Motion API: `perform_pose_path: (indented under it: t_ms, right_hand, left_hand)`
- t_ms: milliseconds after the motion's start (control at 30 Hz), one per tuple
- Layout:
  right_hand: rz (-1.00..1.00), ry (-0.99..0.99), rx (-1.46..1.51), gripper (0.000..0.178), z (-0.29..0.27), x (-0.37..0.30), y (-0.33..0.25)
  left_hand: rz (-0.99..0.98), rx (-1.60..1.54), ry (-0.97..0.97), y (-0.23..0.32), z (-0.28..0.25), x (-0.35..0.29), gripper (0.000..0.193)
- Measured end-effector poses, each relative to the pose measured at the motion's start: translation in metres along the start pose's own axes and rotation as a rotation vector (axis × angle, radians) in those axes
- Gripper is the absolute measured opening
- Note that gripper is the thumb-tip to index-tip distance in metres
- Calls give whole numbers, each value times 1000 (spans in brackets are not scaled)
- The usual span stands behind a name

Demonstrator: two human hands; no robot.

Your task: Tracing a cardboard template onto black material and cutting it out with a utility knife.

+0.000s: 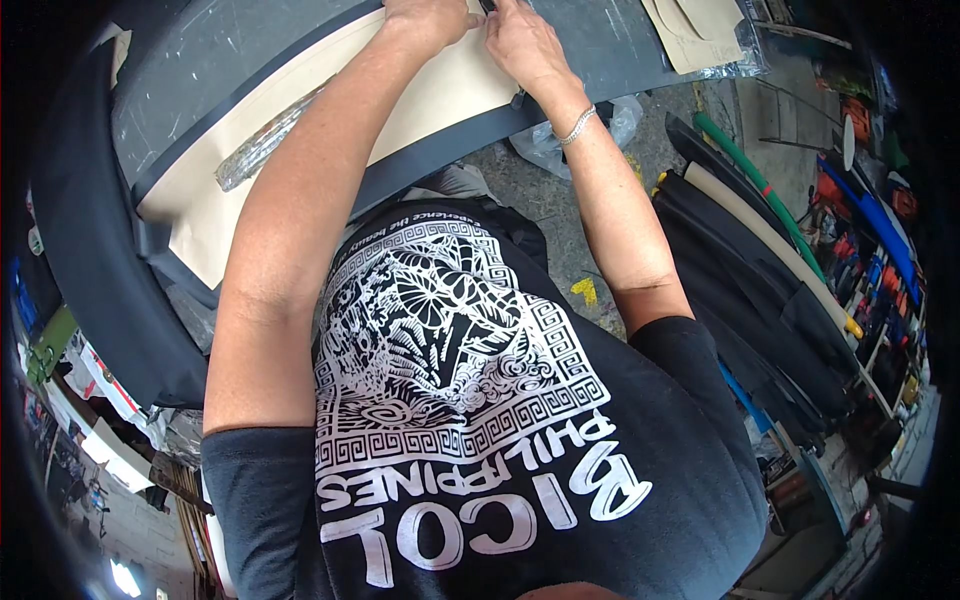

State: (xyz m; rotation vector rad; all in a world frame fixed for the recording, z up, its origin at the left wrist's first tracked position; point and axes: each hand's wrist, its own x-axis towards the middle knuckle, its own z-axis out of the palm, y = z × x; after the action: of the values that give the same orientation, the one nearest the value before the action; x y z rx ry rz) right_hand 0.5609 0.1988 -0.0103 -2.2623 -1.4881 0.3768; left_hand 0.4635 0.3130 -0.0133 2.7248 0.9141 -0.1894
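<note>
At the top edge of the head view, my left hand (428,22) rests over a cream-coloured card or paper pattern (440,95), its fingers mostly cut off by the frame. Close beside it, my right hand (524,45) has curled fingers around something dark, of which only a small part shows. The pattern lies on a strip of black sheet material (400,182), which borders it on both long sides. A silvery, wrapped bar (262,145) sits on the pattern, partly hidden by my left forearm.
Beneath is a scuffed grey worktable (200,75). More cream paper pieces (695,30) lie at its far right. Black material (95,230) drapes on the left. Long rolls (765,240) and dark sheets stand on the right. A clear plastic bag (545,150) is under the table edge.
</note>
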Motion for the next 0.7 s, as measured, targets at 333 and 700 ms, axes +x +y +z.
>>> perform_pose_path:
  t_ms: [333, 700]
  right_hand:
    - [32, -82, -17, 44, -10, 7, -8]
    - [128, -128, -93, 48, -6, 0, -8]
  left_hand:
    - [102, 111, -64, -2, -8, 4, 79]
    - [176, 310, -154, 6, -9, 11, 69]
